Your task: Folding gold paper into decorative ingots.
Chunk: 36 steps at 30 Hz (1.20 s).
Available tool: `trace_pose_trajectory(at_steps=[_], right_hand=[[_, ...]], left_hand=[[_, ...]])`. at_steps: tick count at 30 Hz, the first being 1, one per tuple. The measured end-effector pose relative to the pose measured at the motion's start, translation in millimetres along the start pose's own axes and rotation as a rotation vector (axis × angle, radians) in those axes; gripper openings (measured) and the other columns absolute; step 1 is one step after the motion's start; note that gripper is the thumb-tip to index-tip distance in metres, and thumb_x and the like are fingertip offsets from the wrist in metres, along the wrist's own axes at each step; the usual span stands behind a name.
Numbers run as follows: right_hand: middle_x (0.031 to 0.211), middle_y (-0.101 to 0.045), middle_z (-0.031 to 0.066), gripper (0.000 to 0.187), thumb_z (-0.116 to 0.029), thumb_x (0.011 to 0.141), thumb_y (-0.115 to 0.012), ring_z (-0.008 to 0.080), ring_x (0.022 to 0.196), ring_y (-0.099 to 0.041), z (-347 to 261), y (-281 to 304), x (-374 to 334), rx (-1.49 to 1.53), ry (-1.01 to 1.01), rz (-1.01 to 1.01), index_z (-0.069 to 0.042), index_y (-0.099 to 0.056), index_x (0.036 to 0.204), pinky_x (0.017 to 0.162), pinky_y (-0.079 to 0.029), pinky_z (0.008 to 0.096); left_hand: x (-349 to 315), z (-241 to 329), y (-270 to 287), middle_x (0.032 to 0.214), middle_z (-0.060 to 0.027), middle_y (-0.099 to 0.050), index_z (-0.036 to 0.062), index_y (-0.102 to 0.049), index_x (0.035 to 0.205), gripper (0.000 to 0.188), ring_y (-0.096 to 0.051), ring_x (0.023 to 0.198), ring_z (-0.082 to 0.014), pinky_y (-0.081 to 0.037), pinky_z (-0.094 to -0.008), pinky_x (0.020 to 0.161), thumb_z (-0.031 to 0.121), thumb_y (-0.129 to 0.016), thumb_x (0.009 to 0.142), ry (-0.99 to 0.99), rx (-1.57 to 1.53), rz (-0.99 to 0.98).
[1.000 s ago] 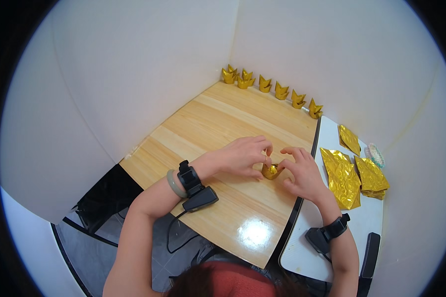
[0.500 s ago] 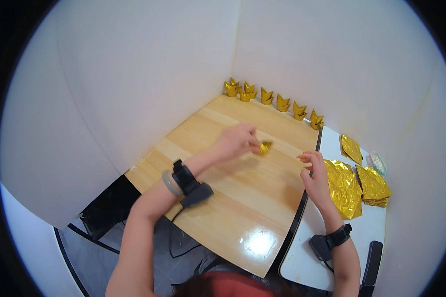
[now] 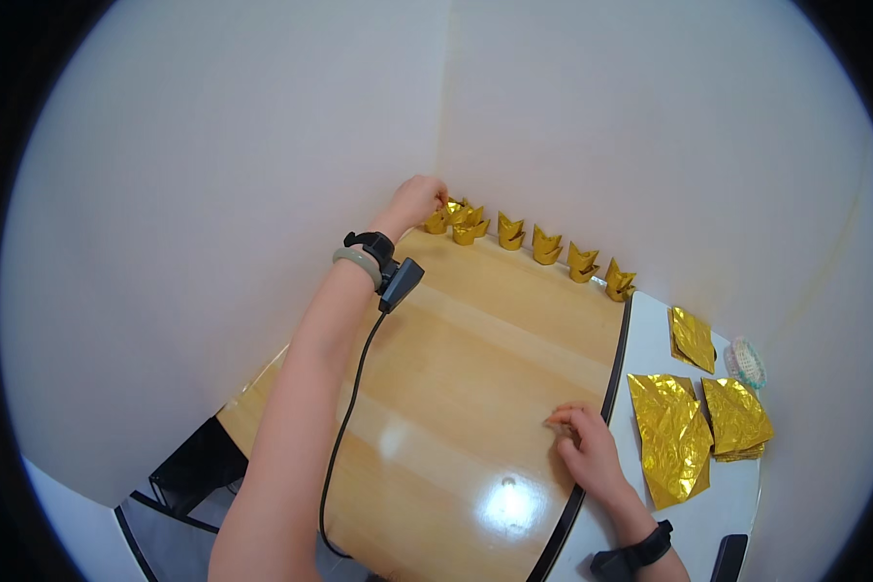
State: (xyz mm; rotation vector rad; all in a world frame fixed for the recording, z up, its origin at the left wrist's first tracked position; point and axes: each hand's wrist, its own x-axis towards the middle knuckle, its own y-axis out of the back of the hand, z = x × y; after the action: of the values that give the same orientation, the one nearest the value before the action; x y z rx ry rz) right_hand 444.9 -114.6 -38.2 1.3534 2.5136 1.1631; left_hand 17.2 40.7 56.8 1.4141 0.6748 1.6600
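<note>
My left hand reaches to the far corner of the wooden table, its fingers pinched on a small folded gold foil ingot. That piece is held just above other gold ingots crowded in the corner, so its outline is partly hidden. From there a row of upright folded gold ingots runs along the back wall to the right. My right hand hovers by the table's right edge, fingers loosely bent and apart, holding nothing.
On the white side table at the right lie a large crinkled gold foil sheet, a stack of gold foil squares and a smaller stack. A pale woven oval thing sits beside them. White walls close in the wooden table.
My left hand has carried the gold ingot from mid-table to the far left corner. My right hand has moved nearer and slightly left. The view has tilted, shifting the row lower.
</note>
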Motion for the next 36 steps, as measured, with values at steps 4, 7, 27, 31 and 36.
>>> trace_pose_trajectory(at_steps=[4,7,27,31,36], right_hand=[[0.105,-0.055,0.0102,0.021,-0.002,0.074,-0.052,0.0287,0.100,-0.052,-8,2,3,-0.100,0.029,-0.025,-0.007,-0.062,0.091,0.086,-0.044,0.0351],[0.105,-0.056,0.0093,0.019,-0.003,0.075,-0.054,0.0276,0.100,-0.051,-9,3,3,-0.114,0.016,-0.020,-0.007,-0.062,0.091,0.084,-0.044,0.0345],[0.101,-0.057,0.0079,0.017,-0.001,0.075,-0.057,0.0265,0.095,-0.053,-10,1,6,-0.155,0.035,0.004,-0.007,-0.062,0.090,0.076,-0.047,0.0330],[0.102,-0.057,0.0082,0.018,0.000,0.075,-0.057,0.0270,0.096,-0.053,-6,3,3,-0.108,0.050,0.011,-0.007,-0.061,0.091,0.076,-0.047,0.0325],[0.104,-0.058,0.0108,0.017,-0.011,0.076,-0.061,0.0286,0.101,-0.053,-7,20,7,-0.427,0.069,0.100,-0.004,-0.061,0.092,0.080,-0.046,0.0378]], left_hand=[[21,-16,-25,0.078,-0.0142,-0.065,0.0060,-0.067,0.079,0.009,-0.063,0.076,-0.0300,-0.050,-0.0383,0.069,0.005,-0.060,0.074,0.099,0.011,0.021],[29,-20,-37,0.080,-0.0141,-0.065,0.0063,-0.067,0.080,0.009,-0.063,0.078,-0.0308,-0.050,-0.0390,0.069,0.005,-0.059,0.074,0.125,-0.011,-0.003],[24,-18,-68,0.099,-0.0107,-0.063,0.0132,-0.068,0.093,0.022,-0.061,0.091,-0.0294,-0.049,-0.0395,0.075,0.007,-0.051,0.081,0.178,0.059,0.055],[21,-12,-54,0.097,-0.0122,-0.064,0.0123,-0.068,0.098,0.024,-0.061,0.089,-0.0288,-0.049,-0.0383,0.077,0.008,-0.051,0.082,0.195,-0.016,0.276],[-14,-8,-47,0.085,-0.0119,-0.067,0.0021,-0.066,0.101,0.023,-0.063,0.073,-0.0172,-0.052,-0.0309,0.064,0.015,-0.057,0.084,0.124,-0.454,-0.283]])
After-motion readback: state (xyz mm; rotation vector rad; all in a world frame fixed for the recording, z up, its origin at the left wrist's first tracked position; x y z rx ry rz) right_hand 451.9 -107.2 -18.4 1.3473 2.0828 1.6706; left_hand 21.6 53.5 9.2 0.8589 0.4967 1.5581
